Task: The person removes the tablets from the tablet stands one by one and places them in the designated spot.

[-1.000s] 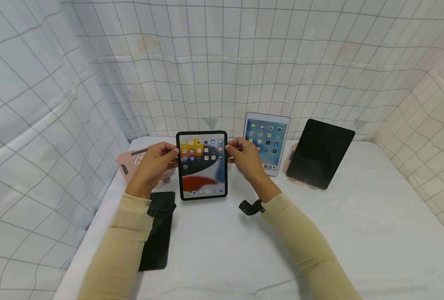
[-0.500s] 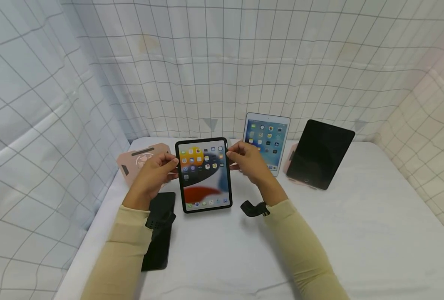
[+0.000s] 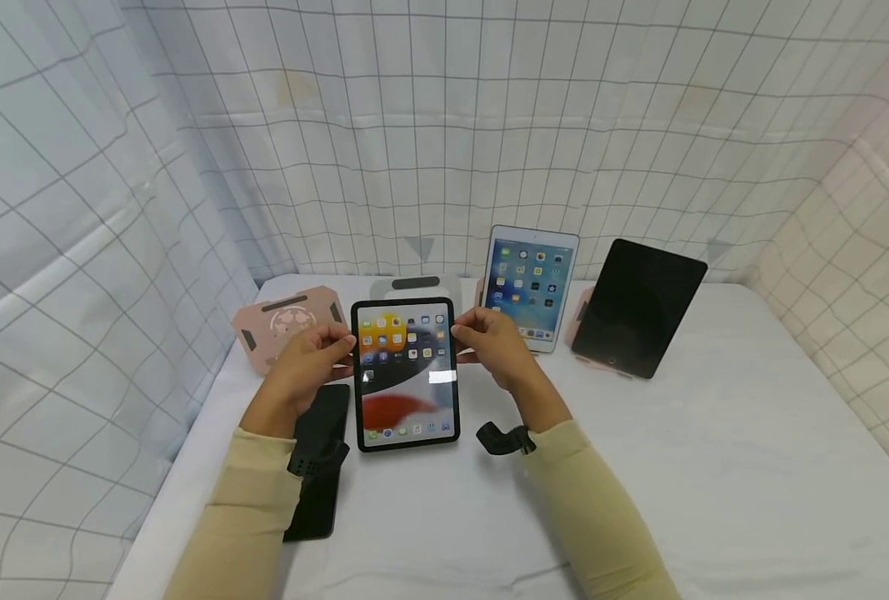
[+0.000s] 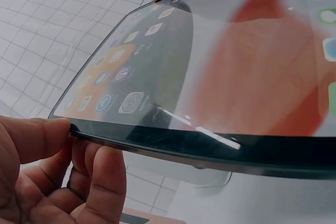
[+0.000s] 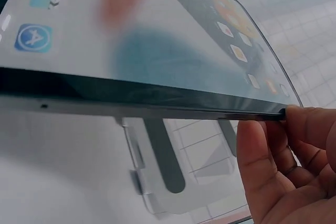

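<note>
A black-bordered tablet (image 3: 405, 375) with a lit screen of app icons is held between both hands. My left hand (image 3: 305, 367) pinches its left edge near the upper part, thumb at the front and fingers behind, as the left wrist view confirms. On the opposite edge my right hand (image 3: 498, 348) pinches at a matching height. In the right wrist view a whitish tablet stand (image 5: 210, 196) with dark pads shows below the tablet (image 5: 157, 72). The head view shows that stand's top bar and dark pad (image 3: 416, 283) just behind the tablet; its lower part is hidden.
A bare pink stand (image 3: 290, 317) is left of the hands. Under my left forearm lies a dark tablet (image 3: 320, 492). To the right, a white tablet (image 3: 530, 287) with a lit screen and a black tablet (image 3: 639, 308) lean on stands. Grid-patterned curtains (image 3: 444, 125) enclose the white table (image 3: 714, 467).
Both hands have brought the tablet lower and toward me. The whitish stand's top bar and more of the pink stand now show in the head view.
</note>
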Demonstrator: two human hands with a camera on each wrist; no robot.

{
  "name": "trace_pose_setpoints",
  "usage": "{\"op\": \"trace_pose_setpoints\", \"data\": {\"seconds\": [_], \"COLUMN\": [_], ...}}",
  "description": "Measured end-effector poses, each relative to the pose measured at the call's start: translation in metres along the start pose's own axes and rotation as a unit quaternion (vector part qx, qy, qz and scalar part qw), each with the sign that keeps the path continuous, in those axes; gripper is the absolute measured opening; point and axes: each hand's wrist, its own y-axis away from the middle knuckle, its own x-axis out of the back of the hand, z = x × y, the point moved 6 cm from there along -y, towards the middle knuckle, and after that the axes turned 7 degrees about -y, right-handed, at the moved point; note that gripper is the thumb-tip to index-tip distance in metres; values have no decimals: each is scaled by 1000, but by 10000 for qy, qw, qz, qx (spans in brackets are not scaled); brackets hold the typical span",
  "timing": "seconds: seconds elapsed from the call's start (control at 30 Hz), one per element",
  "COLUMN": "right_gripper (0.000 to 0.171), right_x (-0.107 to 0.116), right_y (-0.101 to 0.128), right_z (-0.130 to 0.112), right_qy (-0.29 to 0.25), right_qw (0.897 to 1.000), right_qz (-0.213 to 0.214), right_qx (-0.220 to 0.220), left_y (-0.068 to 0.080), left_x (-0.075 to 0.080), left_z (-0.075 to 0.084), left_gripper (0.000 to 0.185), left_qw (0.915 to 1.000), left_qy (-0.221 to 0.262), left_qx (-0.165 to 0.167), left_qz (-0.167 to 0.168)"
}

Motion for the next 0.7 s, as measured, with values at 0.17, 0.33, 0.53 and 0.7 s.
{"op": "trace_pose_setpoints", "data": {"seconds": [0.17, 0.33, 0.53, 0.7], "right_gripper": [9, 12, 11, 11], "right_x": [-2, -8, -13, -19], "right_y": [6, 13, 20, 26], "right_z": [13, 19, 25, 34], "right_qy": [-66, -134, -214, -338], "right_qw": [9995, 9989, 9980, 9966], "right_qz": [236, 385, 549, 609], "right_qx": [-210, -212, -234, -442], "left_y": [4, 8, 10, 12], "left_x": [-3, -2, 1, 2], "left_z": [-8, -13, -15, -20], "left_gripper": [23, 26, 27, 28], "left_qw": [9999, 9995, 9991, 9977], "left_qy": [-7, -111, -258, -475], "left_qx": [145, 271, 309, 457], "left_qz": [-9, 105, 165, 163]}}
